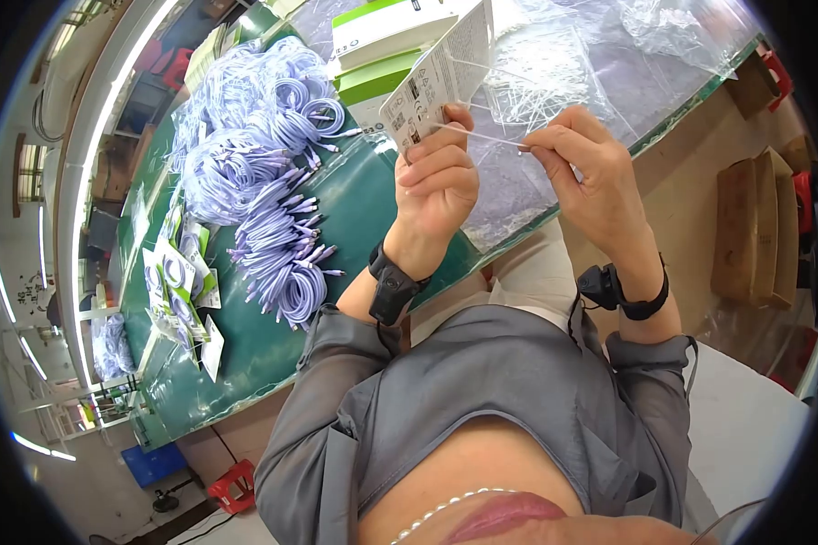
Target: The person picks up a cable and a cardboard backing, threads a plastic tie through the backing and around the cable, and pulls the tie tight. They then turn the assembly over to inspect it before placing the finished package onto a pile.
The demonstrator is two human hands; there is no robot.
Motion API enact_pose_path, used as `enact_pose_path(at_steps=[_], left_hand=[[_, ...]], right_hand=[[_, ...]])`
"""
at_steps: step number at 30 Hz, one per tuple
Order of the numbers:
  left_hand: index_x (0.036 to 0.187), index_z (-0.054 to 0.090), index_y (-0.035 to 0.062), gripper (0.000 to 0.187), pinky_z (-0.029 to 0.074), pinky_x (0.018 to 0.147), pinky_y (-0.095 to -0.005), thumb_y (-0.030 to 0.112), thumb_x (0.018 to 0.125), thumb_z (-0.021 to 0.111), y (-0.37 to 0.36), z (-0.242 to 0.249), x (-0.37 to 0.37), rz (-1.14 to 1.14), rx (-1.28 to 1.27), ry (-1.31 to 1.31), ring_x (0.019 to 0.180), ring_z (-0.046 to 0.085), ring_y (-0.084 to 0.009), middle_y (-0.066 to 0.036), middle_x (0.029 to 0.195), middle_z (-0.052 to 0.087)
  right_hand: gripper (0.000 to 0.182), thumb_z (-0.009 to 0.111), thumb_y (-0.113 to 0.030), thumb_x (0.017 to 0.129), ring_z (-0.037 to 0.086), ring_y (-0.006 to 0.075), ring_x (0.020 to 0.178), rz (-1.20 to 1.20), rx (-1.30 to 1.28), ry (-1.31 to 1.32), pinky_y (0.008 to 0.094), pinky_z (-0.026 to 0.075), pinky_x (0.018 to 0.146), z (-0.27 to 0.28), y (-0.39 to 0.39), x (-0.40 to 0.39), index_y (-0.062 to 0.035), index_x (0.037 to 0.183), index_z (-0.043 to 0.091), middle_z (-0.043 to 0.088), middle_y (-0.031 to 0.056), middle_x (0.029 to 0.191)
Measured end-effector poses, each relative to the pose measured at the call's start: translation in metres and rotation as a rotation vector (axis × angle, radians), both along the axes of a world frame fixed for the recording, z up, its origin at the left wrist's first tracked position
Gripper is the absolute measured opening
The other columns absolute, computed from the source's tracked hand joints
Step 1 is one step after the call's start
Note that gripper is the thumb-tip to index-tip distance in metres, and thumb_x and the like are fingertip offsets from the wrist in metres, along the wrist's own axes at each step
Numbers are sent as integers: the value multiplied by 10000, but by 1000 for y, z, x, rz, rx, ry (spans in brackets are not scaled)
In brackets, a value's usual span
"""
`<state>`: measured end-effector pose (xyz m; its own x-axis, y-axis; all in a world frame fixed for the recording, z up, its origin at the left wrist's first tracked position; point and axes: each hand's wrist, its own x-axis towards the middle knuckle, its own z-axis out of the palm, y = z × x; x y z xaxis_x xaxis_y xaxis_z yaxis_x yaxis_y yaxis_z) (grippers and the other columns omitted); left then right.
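My left hand [438, 186] is closed on a printed card [432, 91], which stands tilted above the table with small text and a code on it. From the card a thin white tie [486, 136] runs across to my right hand [591, 168], whose thumb and forefinger pinch its end. Beyond my right hand, a heap of white ties [536, 86] lies on clear plastic. Coiled lilac cables [245, 163] are piled to the left of my left hand, on the green table [359, 200].
Green and white boxes [377, 68] stand behind the card. Carded cable packs [177, 282] lie at the table's left. Clear plastic bags [663, 32] are at the far right. A cardboard box [754, 227] and a red stool [232, 488] stand on the floor.
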<state>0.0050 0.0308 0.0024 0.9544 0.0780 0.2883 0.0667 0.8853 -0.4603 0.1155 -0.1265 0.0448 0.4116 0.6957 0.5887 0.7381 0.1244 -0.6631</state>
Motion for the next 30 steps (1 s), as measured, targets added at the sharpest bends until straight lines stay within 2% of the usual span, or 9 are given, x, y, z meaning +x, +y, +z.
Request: enact_pose_path(at_steps=[7, 30], left_hand=[[1142, 378, -81, 237, 449, 362, -237, 57, 949, 373, -1, 3, 0, 6, -2, -74, 442, 550, -155, -82, 632, 509], [1147, 378, -76, 241, 449, 372, -225, 61, 949, 384, 1, 0, -2, 48, 46, -75, 448, 542, -145, -75, 641, 511]], right_hand=[[95, 621, 55, 808, 537, 159, 659, 16, -45, -5, 269, 414, 565, -6, 3, 5, 1, 876, 658, 555, 68, 774], [63, 630, 30, 819, 516, 157, 635, 7, -34, -12, 275, 403, 557, -11, 4, 5, -4, 864, 658, 533, 60, 756]])
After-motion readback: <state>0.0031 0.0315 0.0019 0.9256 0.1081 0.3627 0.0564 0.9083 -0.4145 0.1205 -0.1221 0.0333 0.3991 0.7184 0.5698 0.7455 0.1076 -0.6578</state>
